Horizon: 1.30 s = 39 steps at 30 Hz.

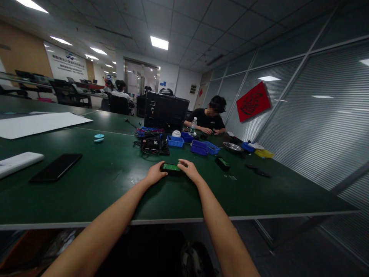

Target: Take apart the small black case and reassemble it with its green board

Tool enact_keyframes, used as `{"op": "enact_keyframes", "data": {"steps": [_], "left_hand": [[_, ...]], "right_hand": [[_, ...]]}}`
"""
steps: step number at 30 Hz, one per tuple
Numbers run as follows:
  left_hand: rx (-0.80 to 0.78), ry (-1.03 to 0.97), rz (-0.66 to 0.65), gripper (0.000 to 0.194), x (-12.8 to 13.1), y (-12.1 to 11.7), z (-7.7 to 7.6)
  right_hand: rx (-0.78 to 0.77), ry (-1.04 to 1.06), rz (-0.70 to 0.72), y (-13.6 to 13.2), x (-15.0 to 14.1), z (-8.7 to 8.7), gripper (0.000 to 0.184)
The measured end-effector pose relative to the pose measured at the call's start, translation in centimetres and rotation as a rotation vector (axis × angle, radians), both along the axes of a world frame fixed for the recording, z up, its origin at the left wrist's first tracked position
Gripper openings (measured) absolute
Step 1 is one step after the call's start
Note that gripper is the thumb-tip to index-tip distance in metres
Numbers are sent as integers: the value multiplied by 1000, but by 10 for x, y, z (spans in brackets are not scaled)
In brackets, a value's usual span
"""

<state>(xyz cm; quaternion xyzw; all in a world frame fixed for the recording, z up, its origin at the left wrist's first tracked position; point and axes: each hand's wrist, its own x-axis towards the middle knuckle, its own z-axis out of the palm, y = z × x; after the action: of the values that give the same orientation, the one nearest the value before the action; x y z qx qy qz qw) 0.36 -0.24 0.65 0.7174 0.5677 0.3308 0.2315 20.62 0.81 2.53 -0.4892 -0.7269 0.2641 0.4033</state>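
A small black device with a green top (171, 168) lies on the dark green table (115, 184). My left hand (155, 173) grips its left end with curled fingers. My right hand (188, 170) grips its right end, fingers curled over the top. Both arms reach forward from the table's near edge. A second, similar black and green device (222, 163) lies to the right, a little farther away.
Blue trays (201, 147), a black cable bundle (151, 146), a metal bowl (233, 147) and a large black case (165, 110) stand behind. A black phone (56, 167) and white box (17, 162) lie left. A seated person (211, 117) works at the far end.
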Motion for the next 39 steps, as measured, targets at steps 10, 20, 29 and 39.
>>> {"op": "enact_keyframes", "data": {"steps": [10, 20, 29, 39], "left_hand": [[-3, -133, 19, 69, 2, 7, -10], [-9, -166, -7, 63, 1, 8, -12], [4, -129, 1, 61, 0, 7, -11], [37, -104, 5, 60, 1, 9, -15]], "right_hand": [[-33, -248, -42, 1, -1, -7, 44], [-63, -251, -623, 24, 40, -19, 48], [72, -187, -605, 29, 33, -27, 20], [16, -359, -399, 11, 10, -18, 40]]}}
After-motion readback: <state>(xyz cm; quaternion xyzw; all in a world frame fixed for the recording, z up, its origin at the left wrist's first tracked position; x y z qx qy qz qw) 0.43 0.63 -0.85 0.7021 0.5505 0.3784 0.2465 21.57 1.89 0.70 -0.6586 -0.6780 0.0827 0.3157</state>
